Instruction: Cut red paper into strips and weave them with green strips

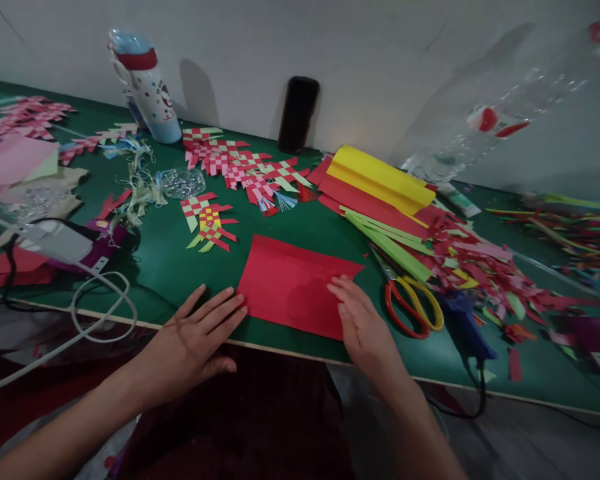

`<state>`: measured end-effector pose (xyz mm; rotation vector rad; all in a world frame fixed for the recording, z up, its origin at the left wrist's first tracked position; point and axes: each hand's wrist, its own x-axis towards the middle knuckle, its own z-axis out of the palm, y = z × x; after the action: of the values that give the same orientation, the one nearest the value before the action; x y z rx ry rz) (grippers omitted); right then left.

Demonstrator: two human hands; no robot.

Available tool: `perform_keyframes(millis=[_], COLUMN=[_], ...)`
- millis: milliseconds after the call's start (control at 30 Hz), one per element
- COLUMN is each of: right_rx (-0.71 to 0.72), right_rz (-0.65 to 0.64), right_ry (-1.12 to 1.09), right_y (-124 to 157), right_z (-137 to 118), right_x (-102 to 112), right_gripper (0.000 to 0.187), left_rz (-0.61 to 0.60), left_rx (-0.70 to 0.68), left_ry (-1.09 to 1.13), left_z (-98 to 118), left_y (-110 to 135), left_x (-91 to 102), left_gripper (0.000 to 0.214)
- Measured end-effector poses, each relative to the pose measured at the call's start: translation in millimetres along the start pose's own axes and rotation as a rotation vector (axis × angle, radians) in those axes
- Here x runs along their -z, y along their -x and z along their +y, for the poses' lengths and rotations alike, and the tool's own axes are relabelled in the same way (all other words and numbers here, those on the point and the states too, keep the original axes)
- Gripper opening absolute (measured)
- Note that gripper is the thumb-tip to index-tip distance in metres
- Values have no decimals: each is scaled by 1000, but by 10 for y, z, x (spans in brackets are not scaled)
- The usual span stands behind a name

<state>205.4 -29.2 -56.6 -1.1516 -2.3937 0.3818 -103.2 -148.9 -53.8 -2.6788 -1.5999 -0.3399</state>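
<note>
A red sheet of paper lies flat on the green table near its front edge. My left hand rests flat on the table, fingers stretched out, fingertips touching the sheet's left corner. My right hand lies at the sheet's right edge, fingers extended together and pressing on the paper. Neither hand holds anything.
Red-and-yellow scissors lie right of my right hand, beside green strips and a heap of paper scraps. Folded yellow and red sheets, woven paper pieces, a bottle, a phone, a glue gun and white cable surround them.
</note>
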Motion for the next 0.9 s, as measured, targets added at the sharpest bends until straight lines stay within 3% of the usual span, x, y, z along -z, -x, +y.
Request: perform_keyframes(millis=[133,267,400,500,600,700,800,900], right_rx=[97,62,19,69,176,264,296,237], right_rz=[91,-59,-146,-274,-408,-453,-382,-251], right_ry=[141,316,360,293,193,131,116,150], right_y=[131,178,20,-157,-277,-319,-295,-188], right_z=[-81,-247,-308,-352,-399,-402,-361,-325], right_x=[79,48,17,13,-12,-57,-76,-46], right_gripper=[33,30,31,47,55,44,34,36], left_rz=[54,106,201,195,221,140,20,-61], left_rx=[22,-101,-293,-382,-302,-139,-49,17], left_ry=[66,152,278,260,141,-30,-123,-123], left_z=[101,279,479,570,546,417,290,270], left_y=[-66,-185,-361,-506,-611,-638,-606,-578], left_x=[-11,-37,-6,84,159,152,82,35], left_gripper=[59,47,33,27,30,29,39,49])
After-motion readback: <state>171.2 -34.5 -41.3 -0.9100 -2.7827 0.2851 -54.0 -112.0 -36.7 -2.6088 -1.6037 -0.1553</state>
